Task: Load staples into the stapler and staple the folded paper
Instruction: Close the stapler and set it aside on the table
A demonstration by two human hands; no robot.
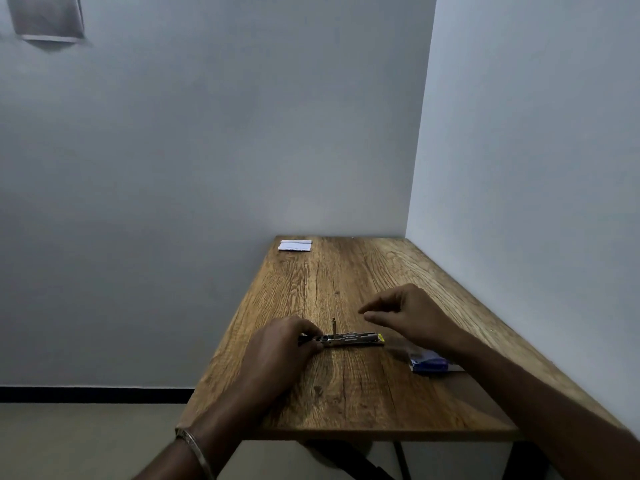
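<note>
Stapler open, loading not finished.

I see the stapler (351,339) lying open mid-worktop (346,393), my left hand (280,348) gripping its rear end, fingers closed on it. My right hand (412,315) hovers just above, fingers loosely pinched; whether on staples, I cannot tell. Paper (295,245) waits at the far edge, unstapled.

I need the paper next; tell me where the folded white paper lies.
The folded white paper lies at the wooden table's far left corner, beyond both hands.
</note>
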